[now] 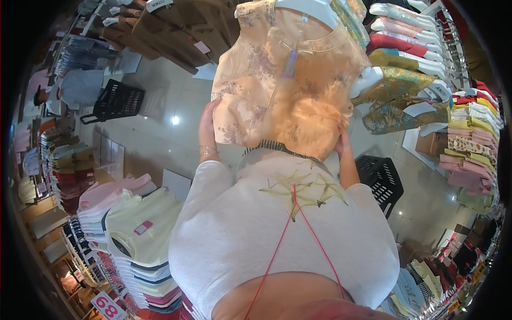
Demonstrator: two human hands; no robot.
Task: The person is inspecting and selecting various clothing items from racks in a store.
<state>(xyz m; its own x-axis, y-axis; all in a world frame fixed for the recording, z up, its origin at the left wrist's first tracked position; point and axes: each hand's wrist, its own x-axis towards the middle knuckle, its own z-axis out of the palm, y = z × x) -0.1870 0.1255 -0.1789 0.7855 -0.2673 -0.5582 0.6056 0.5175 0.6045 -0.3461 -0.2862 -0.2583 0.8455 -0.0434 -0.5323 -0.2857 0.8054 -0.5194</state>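
A pale orange satin sleeveless top [256, 92] with a floral pattern hangs before me on a white hanger [316, 10]. A purple-and-white tag [290, 64] dangles at its neckline. My left hand [208, 124] holds the lower left side of the top, its fingers partly hidden behind the cloth. At the lower right side, my right hand [343, 138] grips the fabric near the hem, and the cloth there is creased. The hem is spread between both hands, just in front of my waist.
Brown jackets [176, 32] hang at the upper left, and a rack of patterned garments [404, 80] at the right. Black plastic baskets [118, 100] stand on the tiled floor [160, 92] on both sides. Pale green tops [144, 224] hang close at my left.
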